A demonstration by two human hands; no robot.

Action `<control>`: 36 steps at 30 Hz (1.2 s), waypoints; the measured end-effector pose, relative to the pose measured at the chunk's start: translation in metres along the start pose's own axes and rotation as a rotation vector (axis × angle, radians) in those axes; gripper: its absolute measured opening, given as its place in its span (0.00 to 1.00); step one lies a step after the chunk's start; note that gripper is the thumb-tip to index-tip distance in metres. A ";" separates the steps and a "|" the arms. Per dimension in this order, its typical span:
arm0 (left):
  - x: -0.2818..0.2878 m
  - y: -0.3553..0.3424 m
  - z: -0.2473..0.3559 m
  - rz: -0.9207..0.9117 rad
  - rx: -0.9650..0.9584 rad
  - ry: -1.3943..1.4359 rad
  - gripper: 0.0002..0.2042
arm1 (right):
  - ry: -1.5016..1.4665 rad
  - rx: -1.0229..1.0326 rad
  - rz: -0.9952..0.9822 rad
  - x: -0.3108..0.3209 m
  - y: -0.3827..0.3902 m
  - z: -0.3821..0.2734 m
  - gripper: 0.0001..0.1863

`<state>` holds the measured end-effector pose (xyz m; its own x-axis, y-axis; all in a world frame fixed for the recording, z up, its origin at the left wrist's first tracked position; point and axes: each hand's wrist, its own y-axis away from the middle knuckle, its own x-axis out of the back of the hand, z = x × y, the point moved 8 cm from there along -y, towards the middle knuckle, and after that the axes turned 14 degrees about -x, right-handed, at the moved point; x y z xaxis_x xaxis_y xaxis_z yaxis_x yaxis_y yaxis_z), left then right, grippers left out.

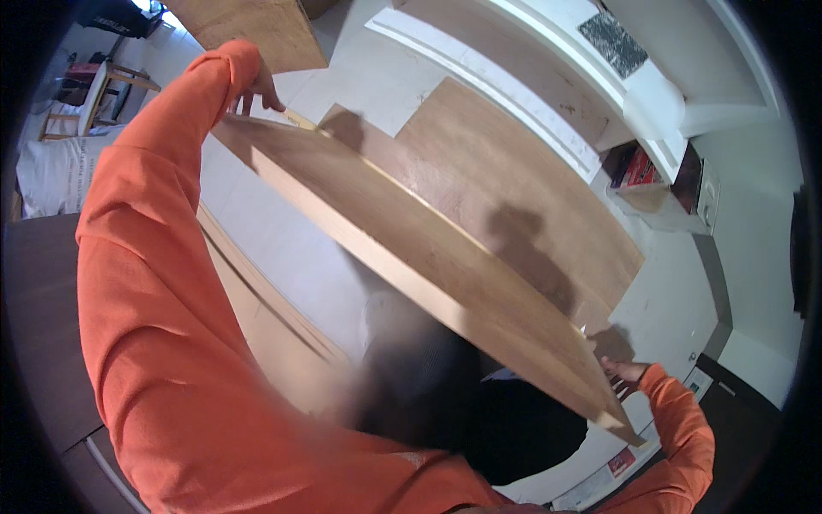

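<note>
I hold a long, shallow wooden panel (428, 265) with raised edges, tilted across the middle of the head view. My left hand (255, 92) is closed on its far upper-left end, its fingers partly hidden behind my orange sleeve. My right hand (623, 372) grips the other end at the lower right. Beyond the panel, a large flat plywood sheet (539, 180) lies on the pale floor (334, 77), with shadows falling on it. Dark clothing on my lower body shows, partly blurred, under the panel.
A white wooden frame (497, 77) runs along the back. An upright board (248, 21) stands at top left, a chair (103, 94) and white sack (51, 176) at left. A cubby with red items (642, 171) is at right; long boards (265, 300) and dark furniture (43, 317) sit lower left.
</note>
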<state>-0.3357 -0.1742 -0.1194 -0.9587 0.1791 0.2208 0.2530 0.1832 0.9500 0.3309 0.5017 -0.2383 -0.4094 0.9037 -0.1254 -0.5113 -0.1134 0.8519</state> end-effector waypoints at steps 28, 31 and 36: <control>-0.119 0.024 -0.091 1.132 -0.449 0.330 0.42 | -0.902 0.615 0.975 0.055 0.005 0.041 0.53; -0.156 0.000 -0.079 1.278 -0.569 0.622 0.40 | -1.187 0.717 1.010 0.032 0.001 0.061 0.50; -0.190 -0.018 -0.047 1.573 -0.696 1.048 0.36 | -1.515 0.812 1.161 0.017 0.015 0.108 0.42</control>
<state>-0.1645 -0.2572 -0.1675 0.2502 -0.7911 0.5582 0.9468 0.0795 -0.3118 0.3983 0.5602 -0.1728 0.7995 0.1596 0.5791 0.0174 -0.9698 0.2433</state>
